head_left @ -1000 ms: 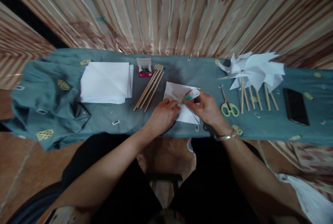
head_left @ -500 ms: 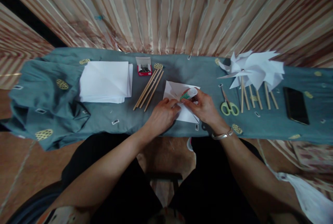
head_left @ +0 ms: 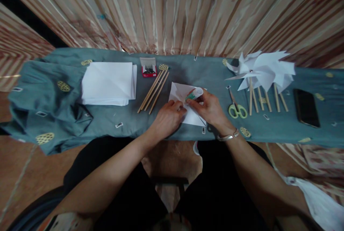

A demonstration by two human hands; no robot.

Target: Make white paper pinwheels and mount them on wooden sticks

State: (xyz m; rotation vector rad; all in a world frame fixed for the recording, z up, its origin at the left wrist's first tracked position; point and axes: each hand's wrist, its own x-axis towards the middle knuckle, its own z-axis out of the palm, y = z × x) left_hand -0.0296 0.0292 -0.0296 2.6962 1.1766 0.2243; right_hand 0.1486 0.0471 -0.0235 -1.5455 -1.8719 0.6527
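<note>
A white sheet of paper (head_left: 178, 89) with creases and cut lines lies in front of me, partly hidden by both hands. In my right hand (head_left: 211, 107) is a glue stick (head_left: 195, 94), white with a green label, tilted so that its lower end is at the middle of the sheet. My left hand (head_left: 168, 118) rests on the sheet's near left part. Its fingers are bent and closed at the paper close to the glue stick's tip; the exact pinch is hard to see.
Left stands a stack of white paper (head_left: 107, 82). A red box of small metal pins (head_left: 149, 70) and several wooden sticks (head_left: 154, 91) lie beside it. To the right are green-handled scissors (head_left: 237, 110), paper pinwheels on sticks (head_left: 260, 70) and a black phone (head_left: 306, 107).
Hardly anything differs. The right hand and the glue stick have shifted very slightly, while the left hand stays on the sheet. The camera view has moved a little.
</note>
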